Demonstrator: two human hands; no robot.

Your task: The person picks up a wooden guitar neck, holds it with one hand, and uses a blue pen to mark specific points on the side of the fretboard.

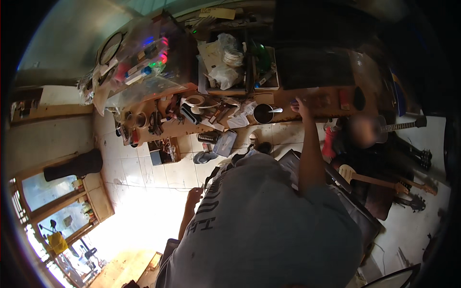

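The fingers of the right hand (pixel 301 107) are at a small dark object (pixel 293 102) near the counter's (pixel 178 128) front edge; it is too blurred to identify, and whether they clamp it cannot be told. The left hand (pixel 194 195) hangs off that edge, beside the grey shirt (pixel 259 216), its fingers too indistinct to tell together from apart. Left of the right hand, at the front edge, a dark cup (pixel 260 119) holds a spoon (pixel 276 110); its depths are unreadable. Toward the back edge, an open box (pixel 202 81) holds plastic bags (pixel 224 77); a pale-rimmed box (pixel 272 88) beside it holds something green (pixel 262 58).
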